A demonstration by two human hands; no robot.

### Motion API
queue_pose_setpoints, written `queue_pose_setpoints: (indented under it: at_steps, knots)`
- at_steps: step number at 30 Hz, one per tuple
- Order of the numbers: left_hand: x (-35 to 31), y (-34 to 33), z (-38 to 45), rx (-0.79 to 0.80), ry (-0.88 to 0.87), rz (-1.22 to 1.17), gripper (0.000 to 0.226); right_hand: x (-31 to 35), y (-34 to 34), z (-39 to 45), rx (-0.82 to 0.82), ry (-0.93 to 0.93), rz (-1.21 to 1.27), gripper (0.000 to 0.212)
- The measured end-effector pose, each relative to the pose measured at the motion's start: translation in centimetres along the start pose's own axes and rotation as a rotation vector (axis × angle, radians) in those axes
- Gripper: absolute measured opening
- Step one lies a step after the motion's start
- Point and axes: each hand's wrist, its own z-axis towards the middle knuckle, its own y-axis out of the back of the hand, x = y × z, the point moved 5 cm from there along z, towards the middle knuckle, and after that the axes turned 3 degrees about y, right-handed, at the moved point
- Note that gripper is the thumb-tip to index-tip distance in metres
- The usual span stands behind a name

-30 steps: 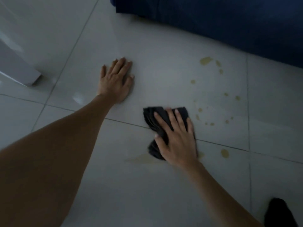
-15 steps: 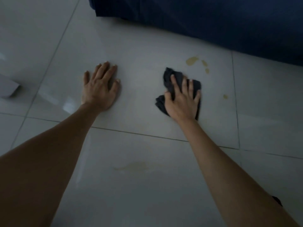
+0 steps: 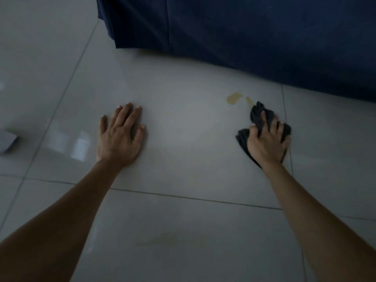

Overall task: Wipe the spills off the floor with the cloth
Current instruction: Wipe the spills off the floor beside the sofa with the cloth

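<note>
Floor (image 3: 183, 123): pale glossy tiles with thin dark joints; a window glare shows on the tile left of the left hand.
Left hand (image 3: 120, 139): palm down and flat on the floor, fingers spread and pointing away from the person, holding nothing; the bare forearm runs back to the lower left corner.
Right hand (image 3: 266, 143): palm down on the cloth, fingers curled over its folds and gripping them, pressing the cloth against the floor; the bare forearm runs back to the lower right corner.
Cloth (image 3: 257, 117): dark grey, bunched, lying on the floor under the right hand beside a tile joint; folds stick out beyond the fingertips and past the thumb side.
Spills (image 3: 233, 98): a yellowish blot and a smaller streak to its right, on the tile just beyond the cloth; the streak lies very near the far tip of the cloth.
Faint smear (image 3: 173, 240): a pale yellowish trace on the near tile, between the two forearms.
Blue fabric (image 3: 244, 37): dark blue drape hanging to the floor across the top, well beyond both hands.
Grey object (image 3: 7, 140): at the left edge, only partly in view; its kind cannot be told.
</note>
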Motion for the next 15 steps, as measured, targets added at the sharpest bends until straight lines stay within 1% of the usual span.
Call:
queue_pose_setpoints:
  at_steps: [2, 3, 4, 6, 8, 9, 10, 12, 15]
  knots:
    - [0.0, -0.1, 0.0, 0.009, 0.007, -0.004, 0.058, 3.2, -0.4, 1.0, -0.002, -0.004, 0.018, 0.06]
    - [0.0, -0.1, -0.1, 0.017, 0.01, -0.006, 0.059, 4.8, -0.7, 0.8, -0.001, 0.04, 0.007, 0.06]
    - [0.1, -0.2, -0.1, 0.025, 0.012, -0.016, 0.059, 6.1, -0.9, 0.2, -0.001, 0.118, -0.02, 0.061]
    - [0.5, 0.0, 0.0, 0.039, 0.003, -0.064, 0.063, 7.0, -1.2, -2.0, 0.012, 0.357, -0.079, 0.061]
    - [1.2, 0.5, 0.4, 0.058, -0.023, -0.109, 0.067, 5.0, -1.3, -3.9, 0.055, 0.574, -0.11, 0.059]
    - [1.8, 0.8, 0.5, 0.068, -0.044, -0.095, 0.069, 3.2, -1.1, -4.2, 0.052, 0.614, -0.124, 0.058]
    - [2.6, 1.2, 0.5, 0.072, -0.053, -0.056, 0.069, 1.2, -0.7, -3.9, 0.036, 0.587, -0.127, 0.058]
    - [4.8, 2.1, 0.3, 0.062, -0.015, 0.028, 0.069, -2.1, 0.2, -2.5, 0.01, 0.41, -0.098, 0.062]
    - [8.4, 3.1, -0.7, 0.064, 0.073, 0.075, 0.07, -3.2, 0.5, -0.2, 0.008, 0.153, -0.084, 0.062]
